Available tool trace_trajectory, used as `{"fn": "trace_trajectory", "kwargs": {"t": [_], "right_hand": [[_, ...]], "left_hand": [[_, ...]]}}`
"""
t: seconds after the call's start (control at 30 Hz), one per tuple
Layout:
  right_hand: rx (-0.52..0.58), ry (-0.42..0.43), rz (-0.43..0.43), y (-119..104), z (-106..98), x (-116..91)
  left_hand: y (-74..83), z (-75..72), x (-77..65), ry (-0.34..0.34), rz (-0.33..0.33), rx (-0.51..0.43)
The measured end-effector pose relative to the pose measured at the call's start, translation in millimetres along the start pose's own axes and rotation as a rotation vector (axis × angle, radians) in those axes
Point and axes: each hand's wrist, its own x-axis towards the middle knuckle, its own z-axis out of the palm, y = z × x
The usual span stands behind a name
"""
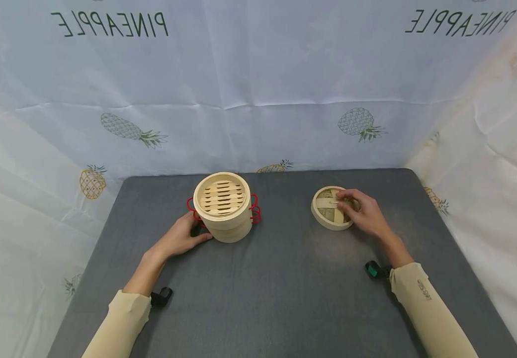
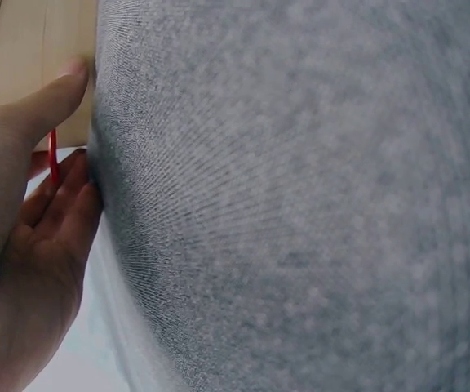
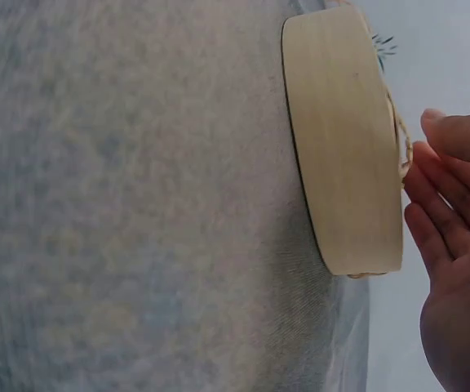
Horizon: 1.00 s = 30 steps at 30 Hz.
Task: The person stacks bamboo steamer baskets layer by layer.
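A bamboo steamer (image 1: 229, 226) stands on the table, its round slatted top tier (image 1: 221, 198) uncovered and red handles (image 1: 255, 209) on its sides. My left hand (image 1: 182, 236) is at its lower left, thumb along the wall and the other fingers extended beside the red handle (image 2: 53, 151). Farther right lies a round woven bamboo lid (image 1: 325, 203), flat on the table. Over its right part reaches my right hand (image 1: 366, 214), fingertips close to the small cord loop (image 3: 406, 159) on top. In the right wrist view, thumb and fingers are spread apart beside that loop.
A dark grey table (image 1: 267, 293) carries the steamer and lid, with a bare stretch between them. White cloth printed with pineapples (image 1: 357, 122) hangs behind and at both sides. Black wrist-worn devices (image 1: 162, 297) sit below both wrists.
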Motion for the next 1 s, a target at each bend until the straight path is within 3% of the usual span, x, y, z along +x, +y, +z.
{"fn": "trace_trajectory", "kwargs": {"t": [0.4,0.8,1.0], "right_hand": [[-0.002,0.001,-0.050,7.3,3.8,2.0],[-0.026,-0.018,-0.011,8.3,2.8,5.6],[-0.031,0.018,-0.012,10.9,6.6,4.3]], "left_hand": [[0.2,0.0,-0.6,-0.004,0.002,-0.012],[-2.1,0.9,-0.5,-0.001,0.008,-0.004],[-1.4,1.1,-1.2,0.001,0.005,0.000]]}}
